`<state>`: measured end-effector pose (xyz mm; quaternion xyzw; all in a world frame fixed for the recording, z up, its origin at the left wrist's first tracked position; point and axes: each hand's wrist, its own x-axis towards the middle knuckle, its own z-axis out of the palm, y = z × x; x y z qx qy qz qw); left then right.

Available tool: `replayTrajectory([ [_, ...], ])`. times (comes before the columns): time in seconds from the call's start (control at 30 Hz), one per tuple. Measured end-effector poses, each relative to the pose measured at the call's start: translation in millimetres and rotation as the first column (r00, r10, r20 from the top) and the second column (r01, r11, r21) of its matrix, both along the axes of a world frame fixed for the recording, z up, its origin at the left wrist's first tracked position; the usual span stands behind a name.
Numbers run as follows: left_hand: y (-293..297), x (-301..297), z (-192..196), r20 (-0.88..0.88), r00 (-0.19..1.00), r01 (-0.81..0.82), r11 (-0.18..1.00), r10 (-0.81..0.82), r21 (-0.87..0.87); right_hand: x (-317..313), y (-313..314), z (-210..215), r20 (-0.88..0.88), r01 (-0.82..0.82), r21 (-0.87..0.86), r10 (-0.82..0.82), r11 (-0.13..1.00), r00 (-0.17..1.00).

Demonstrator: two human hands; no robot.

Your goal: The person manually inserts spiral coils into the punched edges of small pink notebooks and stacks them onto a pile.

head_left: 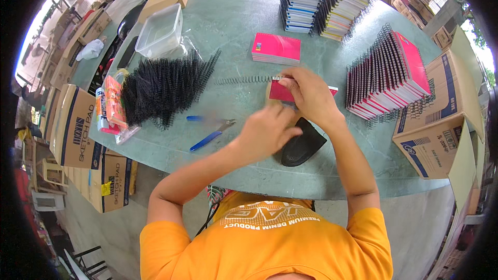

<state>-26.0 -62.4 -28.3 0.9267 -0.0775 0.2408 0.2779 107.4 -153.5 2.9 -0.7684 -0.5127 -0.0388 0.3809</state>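
Observation:
My right hand (311, 96) grips a small red-covered notebook (280, 92) at its top edge, thumb and fingers pinched near the binding. A thin black spiral coil (241, 80) sticks out to the left from that edge. Just below the notebook is my left hand (267, 130), blurred by motion, with its fingers partly bent; whether it touches the notebook is unclear. Under my right wrist lies a black pad with one rounded end (303, 143). Blue-handled cutting pliers (211, 137) rest on the green table, left of my left hand.
A heap of black coils (166, 88) lies left, near a clear plastic tub (161, 31). Pink-covered pads (276, 48) sit ahead. Coil-bound notebooks (386, 80) stand right, with taller stacks (306, 0) behind. An open carton (436, 119) is at the right edge.

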Motion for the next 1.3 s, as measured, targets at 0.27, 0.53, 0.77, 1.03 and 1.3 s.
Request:
replayTrajectory([
  [0.27, -23.9, -6.5, -20.7, -0.248, 0.963, 0.033, 0.960, -0.105, -0.280, -4.0, -1.7, 1.0, 0.014, 0.013, -0.009, -0.013, 1.000, 1.000],
  [0.53, -10.9, -4.7, -25.6, -0.174, 0.984, -0.039, 0.909, -0.037, -0.414, -11.7, -0.3, 4.2, -0.043, 0.132, 0.077, -0.129, 0.988, 0.991],
  [0.77, -3.4, -11.0, -18.7, -0.275, 0.961, -0.159, 0.867, 0.027, -0.471, -6.5, -1.6, -0.2, -0.022, 0.092, 0.067, -0.090, 0.994, 0.996],
  [1.03, 10.1, -19.2, -13.2, -0.376, 0.922, -0.134, 0.832, -0.094, -0.538, -3.6, -0.2, -10.3, 0.110, 0.056, 0.136, -0.071, 0.989, 0.991],
  [1.3, 56.9, -8.0, 48.1, -0.073, 0.981, -0.190, 0.949, 0.177, -0.250, 38.8, -57.4, -0.4, -0.519, 0.066, -0.040, -0.077, 0.997, 0.851],
])
